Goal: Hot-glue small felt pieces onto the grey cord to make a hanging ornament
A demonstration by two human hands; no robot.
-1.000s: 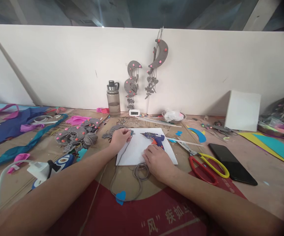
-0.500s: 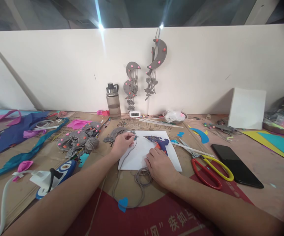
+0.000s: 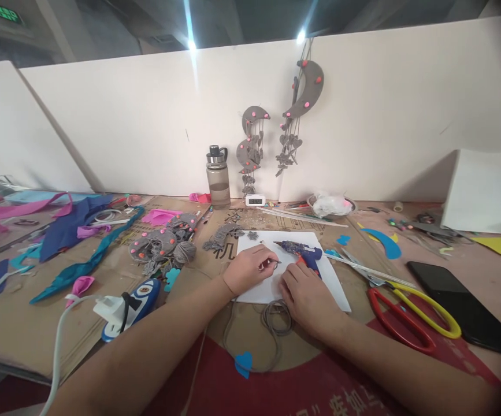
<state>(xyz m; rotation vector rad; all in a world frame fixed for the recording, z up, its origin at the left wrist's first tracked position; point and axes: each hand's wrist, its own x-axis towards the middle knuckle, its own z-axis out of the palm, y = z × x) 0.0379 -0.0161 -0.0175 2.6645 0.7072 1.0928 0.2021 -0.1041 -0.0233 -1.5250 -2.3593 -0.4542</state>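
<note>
My left hand (image 3: 252,270) is closed in a pinch above the white sheet (image 3: 256,292), with a short grey tip showing at its fingertips. Grey cord (image 3: 277,318) runs down from below that hand, loops over the cardboard and coils beside my right hand (image 3: 308,294). That right hand rests with curled fingers at the sheet's right side, close against the handle of a blue glue gun (image 3: 297,249); what its fingers hold, if anything, is hidden. The gun lies on the sheet, nozzle pointing left. A small grey flower (image 3: 252,236) lies at the sheet's upper left edge.
Red-and-yellow scissors (image 3: 400,312) and a black phone (image 3: 458,306) lie to the right. Grey crescents with pink dots (image 3: 159,245), a power strip (image 3: 140,309) and felt strips (image 3: 89,260) are on the left. A bottle (image 3: 219,179) stands behind, near hanging crescent ornaments (image 3: 311,89).
My left hand has moved right, from the sheet's upper left corner toward the glue gun, uncovering the grey flower. The right hand stays beside the gun. The whole view has shifted and tilted.
</note>
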